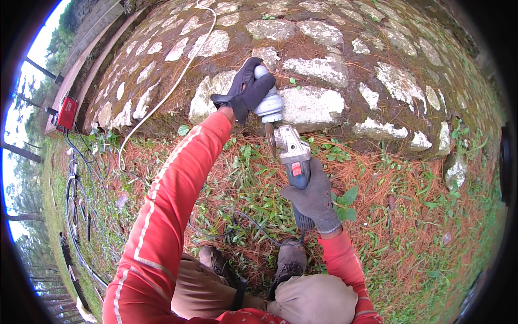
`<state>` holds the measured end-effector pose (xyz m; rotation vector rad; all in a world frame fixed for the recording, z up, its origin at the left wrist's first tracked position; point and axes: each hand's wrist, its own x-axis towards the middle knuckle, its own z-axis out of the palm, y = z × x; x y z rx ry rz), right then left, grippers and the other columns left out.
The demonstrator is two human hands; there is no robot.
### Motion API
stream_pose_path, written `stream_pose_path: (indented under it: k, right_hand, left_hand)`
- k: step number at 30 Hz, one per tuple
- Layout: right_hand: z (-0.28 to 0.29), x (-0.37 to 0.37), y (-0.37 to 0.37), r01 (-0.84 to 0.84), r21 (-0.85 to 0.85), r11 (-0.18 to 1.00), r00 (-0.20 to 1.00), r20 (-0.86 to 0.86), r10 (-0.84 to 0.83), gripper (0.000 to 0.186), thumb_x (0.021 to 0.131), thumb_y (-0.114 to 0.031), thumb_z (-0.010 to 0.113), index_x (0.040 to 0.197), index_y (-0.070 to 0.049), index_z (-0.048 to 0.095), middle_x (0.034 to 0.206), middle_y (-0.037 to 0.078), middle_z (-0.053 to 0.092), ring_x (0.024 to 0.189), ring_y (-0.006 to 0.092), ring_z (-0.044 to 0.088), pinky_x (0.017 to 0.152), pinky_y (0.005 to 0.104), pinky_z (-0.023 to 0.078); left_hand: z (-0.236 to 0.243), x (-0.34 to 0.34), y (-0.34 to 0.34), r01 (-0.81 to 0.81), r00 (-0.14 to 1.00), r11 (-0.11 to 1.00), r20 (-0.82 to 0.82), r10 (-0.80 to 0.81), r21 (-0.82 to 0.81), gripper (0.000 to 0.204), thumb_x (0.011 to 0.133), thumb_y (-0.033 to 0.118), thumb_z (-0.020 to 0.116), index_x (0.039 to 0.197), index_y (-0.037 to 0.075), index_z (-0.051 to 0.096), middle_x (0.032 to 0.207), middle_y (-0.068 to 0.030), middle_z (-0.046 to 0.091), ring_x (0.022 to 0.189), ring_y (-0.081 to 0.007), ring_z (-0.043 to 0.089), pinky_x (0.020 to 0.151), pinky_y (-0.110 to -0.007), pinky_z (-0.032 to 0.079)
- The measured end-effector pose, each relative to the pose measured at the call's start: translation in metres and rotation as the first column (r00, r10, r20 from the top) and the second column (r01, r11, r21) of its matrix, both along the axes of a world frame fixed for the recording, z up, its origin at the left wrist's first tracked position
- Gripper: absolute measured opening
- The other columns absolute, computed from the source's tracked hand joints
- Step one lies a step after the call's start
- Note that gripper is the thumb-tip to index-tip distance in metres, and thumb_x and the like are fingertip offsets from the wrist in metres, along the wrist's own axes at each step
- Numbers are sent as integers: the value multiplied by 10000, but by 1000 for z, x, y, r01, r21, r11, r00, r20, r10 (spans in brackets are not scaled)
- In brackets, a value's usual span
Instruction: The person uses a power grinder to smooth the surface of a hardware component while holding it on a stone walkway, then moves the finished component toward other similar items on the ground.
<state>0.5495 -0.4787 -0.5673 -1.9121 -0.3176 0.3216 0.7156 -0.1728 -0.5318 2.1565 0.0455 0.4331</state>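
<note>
In a dark glove, my left hand [248,89] is wrapped round a pale grey, turned piece [270,107] with a round knob at its top and a wider ringed base, like a finial. It is held against the stone wall. My right hand [314,195], in a grey glove, grips the body of an angle grinder [294,154] with a red switch. The grinder's brown disc [271,139] stands edge-on just under the lower end of the pale piece. Whether disc and piece touch, I cannot tell. A dark cord [259,227] runs from the grinder's tail.
A mossy stone wall [318,67] slopes up in front. Over it hangs a white cable [162,100]. At the left are a red boxy machine [67,113] and black cables [73,216]. Grass and brown pine needles [377,183] cover the ground round my boots [291,259].
</note>
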Motion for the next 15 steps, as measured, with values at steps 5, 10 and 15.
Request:
stream_pose_path:
  k: [5,10,15]
  right_hand:
    - [3,2,2,3,12,1000,1000,-7,-3,779,764,-216,988,1429,-36,625,1172,128,768,1047,287,784,945,463,631]
    - [1,4,4,-1,16,1000,998,62,0,791,800,-261,954,1462,-44,579,1181,200,782,1054,414,818,920,534,644]
    - [-4,6,6,20,0,1000,1000,14,-20,811,780,-249,990,1459,-39,599,1196,171,791,1061,341,808,937,497,641]
  left_hand:
    - [2,-3,-3,0,1000,998,3,0,-61,523,984,369,853,1380,75,681,1105,-105,763,995,-201,730,904,-421,624]
    - [0,-2,-3,-12,1000,998,-7,12,-63,509,984,354,858,1377,83,681,1088,-88,759,982,-192,728,894,-419,623]
    - [-4,-1,0,2,1000,996,12,-1,-91,485,987,346,861,1361,90,686,1070,-73,757,961,-180,729,873,-406,622]
